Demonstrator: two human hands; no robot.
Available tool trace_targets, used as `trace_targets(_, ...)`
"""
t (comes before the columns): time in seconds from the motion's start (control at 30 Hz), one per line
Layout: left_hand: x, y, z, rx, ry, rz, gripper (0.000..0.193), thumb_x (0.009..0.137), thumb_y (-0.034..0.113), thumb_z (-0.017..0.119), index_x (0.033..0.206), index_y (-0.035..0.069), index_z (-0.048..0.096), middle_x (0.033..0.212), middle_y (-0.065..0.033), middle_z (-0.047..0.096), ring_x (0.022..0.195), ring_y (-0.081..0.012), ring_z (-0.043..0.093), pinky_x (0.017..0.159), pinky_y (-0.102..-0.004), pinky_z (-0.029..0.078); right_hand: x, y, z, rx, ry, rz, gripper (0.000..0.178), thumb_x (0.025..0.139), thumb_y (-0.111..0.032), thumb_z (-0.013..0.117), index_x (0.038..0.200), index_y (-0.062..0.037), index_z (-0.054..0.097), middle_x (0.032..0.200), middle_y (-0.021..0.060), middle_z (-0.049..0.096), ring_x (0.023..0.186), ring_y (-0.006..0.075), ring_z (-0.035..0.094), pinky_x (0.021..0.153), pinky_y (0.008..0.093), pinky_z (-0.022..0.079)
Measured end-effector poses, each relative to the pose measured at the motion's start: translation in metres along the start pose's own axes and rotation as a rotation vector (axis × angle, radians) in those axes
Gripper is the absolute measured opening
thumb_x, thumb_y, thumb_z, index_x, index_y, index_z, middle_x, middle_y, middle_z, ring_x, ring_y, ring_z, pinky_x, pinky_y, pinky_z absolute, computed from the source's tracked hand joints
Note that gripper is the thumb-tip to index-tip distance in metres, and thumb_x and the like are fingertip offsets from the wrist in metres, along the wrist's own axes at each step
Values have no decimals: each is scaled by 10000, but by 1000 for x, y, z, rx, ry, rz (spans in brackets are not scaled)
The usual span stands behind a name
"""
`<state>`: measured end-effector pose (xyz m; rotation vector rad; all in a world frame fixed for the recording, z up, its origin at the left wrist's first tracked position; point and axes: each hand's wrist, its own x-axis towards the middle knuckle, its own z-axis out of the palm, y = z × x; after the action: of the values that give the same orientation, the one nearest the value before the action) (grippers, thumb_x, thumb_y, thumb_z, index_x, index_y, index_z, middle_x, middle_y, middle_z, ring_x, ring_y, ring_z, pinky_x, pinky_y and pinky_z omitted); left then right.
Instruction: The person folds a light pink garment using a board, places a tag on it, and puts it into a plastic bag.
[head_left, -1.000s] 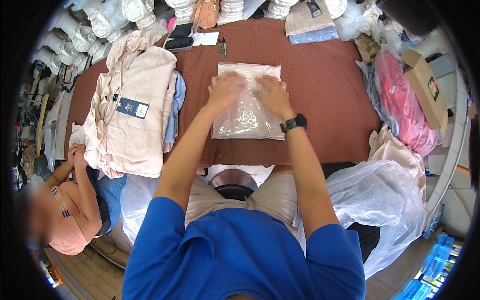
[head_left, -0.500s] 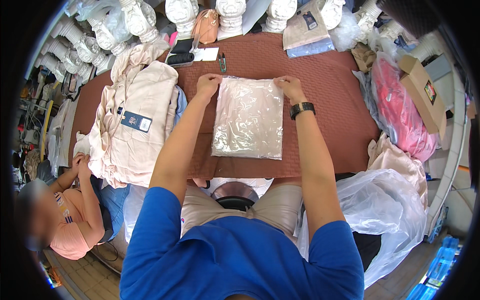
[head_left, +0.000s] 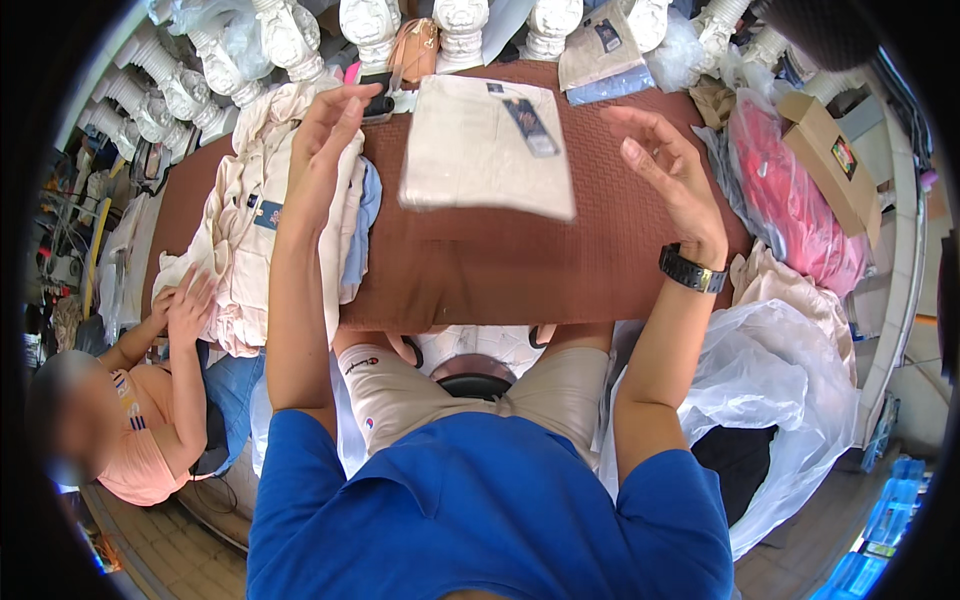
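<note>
A folded cream garment [head_left: 470,160] in a clear plastic bag is in front of me over the brown-covered table, a dark hang tag [head_left: 530,127] facing up. Its lower edge is smeared by motion, and it seems to be clear of the cloth. Neither hand touches it. My left hand [head_left: 330,150] is raised to its left, fingers stretched and apart. On the other side my right hand [head_left: 668,170], with a dark watch at the wrist, is open with the palm turned inward.
Loose cream garments [head_left: 240,240] lie piled at the left, beside a co-worker's hands [head_left: 185,305]. More bagged clothes [head_left: 595,55] are at the far right. A cardboard box [head_left: 835,170] and a bagged red item [head_left: 785,190] line the right edge. White balusters [head_left: 460,35] stand along the back.
Both hands have let go of the bagged garment's far corners and spread apart. The garment has turned over, showing its tag, and moved farther from me.
</note>
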<state>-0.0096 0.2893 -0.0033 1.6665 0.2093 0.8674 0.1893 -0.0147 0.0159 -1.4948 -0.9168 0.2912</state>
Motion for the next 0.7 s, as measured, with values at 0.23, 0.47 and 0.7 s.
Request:
trace_targets(0.23, -15, -110, 21, 357, 44, 52, 229, 986, 173, 607, 1172, 45, 645, 1153, -107, 679, 1097, -224, 612, 971, -342, 458, 4, 129, 60, -451, 188, 0, 346, 961, -258, 645, 1240, -53, 646, 1229, 119, 672, 1115, 278, 619, 952, 381, 480)
trace_targets(0.47, -70, -217, 93, 1074, -287, 126, 506, 1023, 404, 431, 1486, 201, 449, 1598, -82, 333, 1482, -387, 247, 1185, -595, 177, -15, 237, 155, -1061, 42, -156, 443, 1008, -272, 492, 1425, -125, 508, 1525, 121, 433, 1408, 357, 376, 1134, 544, 305)
trace_targets(0.7, -84, -221, 98, 1049, -231, 148, 483, 1029, 385, 421, 1478, 212, 466, 1579, -82, 367, 1471, -383, 273, 1192, -570, 167, -25, 239, 159, -1034, 70, -138, 440, 1011, -275, 460, 1422, -133, 523, 1536, 107, 431, 1430, 357, 359, 1177, 541, 245)
